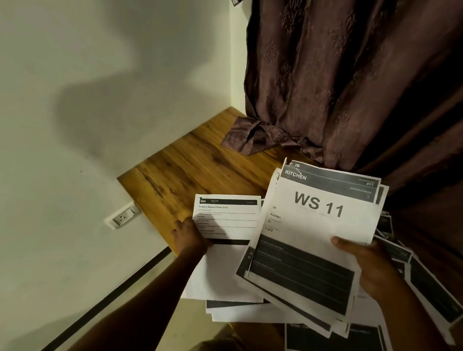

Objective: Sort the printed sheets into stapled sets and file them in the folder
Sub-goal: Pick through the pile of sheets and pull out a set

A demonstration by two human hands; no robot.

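Sorting stage, no stapling visible yet. Right hand [373,268] gripped a fanned bundle of printed sheets [316,235], thumb pressed on the top page, which read "KITCHEN", "WS 11" and "1 of 2"; the bundle was raised and tilted toward the camera at about 3 o'clock of the frame. Left hand [189,235] held the left edge of a single text sheet [227,224] lying on or just above the wooden tabletop [196,165], at about 6 o'clock from the table's bare area (whether the fingers pinched or only pressed it could not be told). More loose sheets [343,346] lay overlapped beneath and to the 4 o'clock side, some overhanging the near table edge. Judgement: to do this step well, the page label should be read first, its "2 of 2" mate found, and the corners squared against the tabletop before any staple. No stapler or folder was in view. Obstructions: a brown curtain [353,73] hung at 12 o'clock with its hem bunched on the tabletop, eating free space; the light was dim, and small print was unreadable. A wall socket [123,217] sat at 9 o'clock, clear of the work. Overhanging sheets looked liable to slide off.
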